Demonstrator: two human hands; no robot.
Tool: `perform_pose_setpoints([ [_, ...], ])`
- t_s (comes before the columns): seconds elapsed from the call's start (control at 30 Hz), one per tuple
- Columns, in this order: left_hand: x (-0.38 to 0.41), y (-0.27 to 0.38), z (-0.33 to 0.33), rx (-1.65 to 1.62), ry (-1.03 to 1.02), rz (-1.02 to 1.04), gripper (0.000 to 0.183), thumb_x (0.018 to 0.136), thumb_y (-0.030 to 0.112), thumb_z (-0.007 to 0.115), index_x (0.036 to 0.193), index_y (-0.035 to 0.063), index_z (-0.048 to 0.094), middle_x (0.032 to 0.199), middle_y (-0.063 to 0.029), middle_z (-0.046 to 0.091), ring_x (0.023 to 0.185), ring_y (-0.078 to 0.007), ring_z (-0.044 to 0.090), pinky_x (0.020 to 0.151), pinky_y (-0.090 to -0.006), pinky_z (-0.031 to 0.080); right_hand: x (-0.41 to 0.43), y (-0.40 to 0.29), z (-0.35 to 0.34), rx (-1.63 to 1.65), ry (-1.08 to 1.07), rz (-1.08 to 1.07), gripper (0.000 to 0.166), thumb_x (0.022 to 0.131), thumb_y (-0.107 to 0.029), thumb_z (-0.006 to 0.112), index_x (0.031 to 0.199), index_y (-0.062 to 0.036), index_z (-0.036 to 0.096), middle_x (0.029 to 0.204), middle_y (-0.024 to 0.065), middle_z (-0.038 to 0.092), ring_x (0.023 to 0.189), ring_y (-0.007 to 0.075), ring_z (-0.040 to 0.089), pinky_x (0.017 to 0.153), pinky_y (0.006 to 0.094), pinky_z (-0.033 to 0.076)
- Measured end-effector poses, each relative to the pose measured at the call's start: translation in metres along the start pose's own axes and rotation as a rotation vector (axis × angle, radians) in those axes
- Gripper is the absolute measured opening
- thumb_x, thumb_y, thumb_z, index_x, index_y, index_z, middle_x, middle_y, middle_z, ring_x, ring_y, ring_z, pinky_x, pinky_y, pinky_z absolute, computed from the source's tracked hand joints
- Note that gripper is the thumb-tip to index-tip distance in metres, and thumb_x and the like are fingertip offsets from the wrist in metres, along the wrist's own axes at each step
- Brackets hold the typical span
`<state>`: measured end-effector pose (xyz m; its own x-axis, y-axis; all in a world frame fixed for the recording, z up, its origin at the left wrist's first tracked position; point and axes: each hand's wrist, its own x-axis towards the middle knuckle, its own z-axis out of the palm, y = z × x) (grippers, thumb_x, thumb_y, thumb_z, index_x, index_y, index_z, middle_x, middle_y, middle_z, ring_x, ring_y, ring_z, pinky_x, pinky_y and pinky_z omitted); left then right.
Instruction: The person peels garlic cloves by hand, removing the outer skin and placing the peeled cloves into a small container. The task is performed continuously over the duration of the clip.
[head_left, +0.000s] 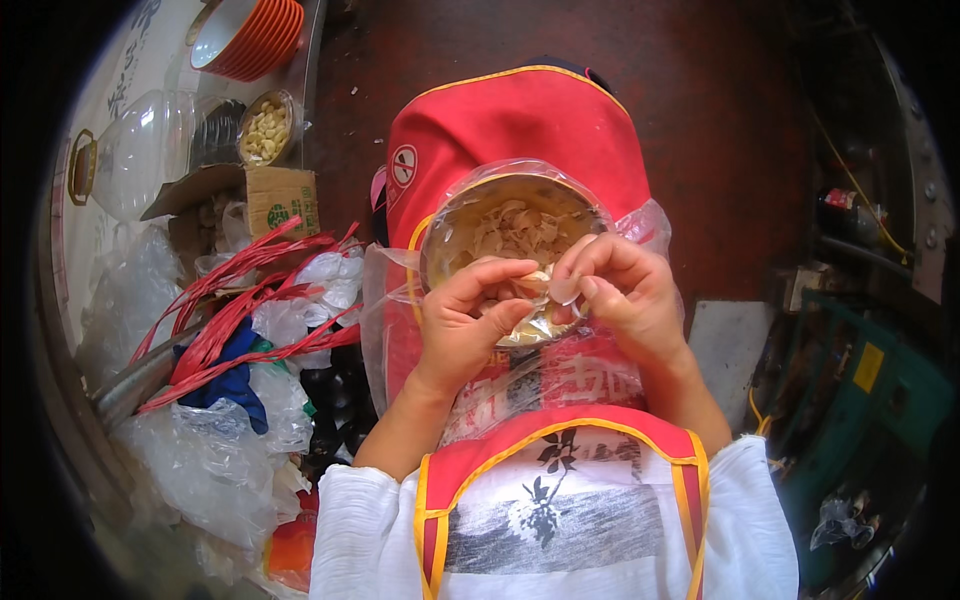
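Note:
A metal bowl lined with a clear plastic bag (450, 225) rests on my lap over a red apron (517, 120). Dry, papery garlic skins (517, 229) lie inside it. Over the bowl's near side, my left hand (476, 315) pinches a garlic clove (537, 277) between thumb and fingers. Close beside it, the thumb and forefinger of my right hand (619, 289) hold a thin piece of skin (564, 290). A second bowl, holding peeled garlic cloves (266, 133), stands at the upper left, away from both hands.
Stacked orange bowls (255, 37), a large clear plastic bottle (142, 142) and a cardboard box (281, 199) are at the left. Red plastic twine (217, 345) and crumpled plastic bags (202, 457) lie below them. A green crate (862, 390) stands at the right.

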<state>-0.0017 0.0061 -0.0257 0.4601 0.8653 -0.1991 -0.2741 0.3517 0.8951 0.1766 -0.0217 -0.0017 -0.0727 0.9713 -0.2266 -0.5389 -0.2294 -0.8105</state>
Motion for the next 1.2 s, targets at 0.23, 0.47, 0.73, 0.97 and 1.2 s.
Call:
perform_pose_setpoints([
  [0.23,0.001,0.003,0.003,-0.115,-0.047,-0.071,0.026,0.081,-0.001,0.063,0.106,-0.0029,0.060,0.099,-0.0061,0.058,0.088,-0.0111,0.057,0.075,-0.0208,0.045,0.000,0.002,0.001,0.072,-0.046,0.024,0.007,0.083,0.006,0.046,0.084,0.0017,0.052,0.086,0.0084,0.058,0.074,0.0103,0.054,0.067,0.0249,0.049],
  [0.47,0.000,0.000,0.000,-0.127,-0.001,-0.084,0.020,0.081,-0.002,0.063,0.101,-0.0019,0.063,0.097,-0.0064,0.060,0.087,-0.0106,0.057,0.072,-0.0194,0.045,-0.001,0.001,0.001,0.051,-0.065,0.008,0.003,0.081,0.002,0.047,0.081,0.0001,0.049,0.088,0.0097,0.056,0.072,0.0115,0.055,0.067,0.0272,0.051],
  [0.73,0.000,0.000,0.000,-0.159,-0.005,-0.116,0.017,0.081,-0.001,0.063,0.098,-0.0005,0.063,0.093,-0.0057,0.060,0.067,-0.0053,0.052,0.057,-0.0164,0.040,-0.001,0.001,-0.009,0.213,-0.207,-0.062,0.007,0.082,-0.008,0.047,0.077,-0.0023,0.046,0.085,0.0142,0.057,0.068,0.0159,0.057,0.064,0.0276,0.049],
  [0.97,0.001,0.004,0.003,0.162,0.021,0.120,0.016,0.080,-0.003,0.063,0.095,-0.0014,0.062,0.091,-0.0056,0.059,0.072,-0.0075,0.055,0.060,-0.0176,0.042,0.000,-0.005,0.001,-0.113,0.078,-0.060,0.008,0.083,-0.001,0.054,0.076,0.0000,0.050,0.086,0.0117,0.057,0.070,0.0122,0.058,0.063,0.0232,0.047],
  [1.2,0.003,0.006,0.007,0.579,0.013,0.253,0.020,0.074,-0.005,0.066,0.093,-0.0002,0.062,0.088,-0.0074,0.059,0.076,-0.0106,0.057,0.062,-0.0201,0.045,0.004,-0.005,0.005,-0.680,-0.062,-0.258,0.016,0.073,0.003,0.067,0.087,-0.0010,0.062,0.086,0.0065,0.056,0.070,0.0103,0.054,0.058,0.0213,0.043],
])
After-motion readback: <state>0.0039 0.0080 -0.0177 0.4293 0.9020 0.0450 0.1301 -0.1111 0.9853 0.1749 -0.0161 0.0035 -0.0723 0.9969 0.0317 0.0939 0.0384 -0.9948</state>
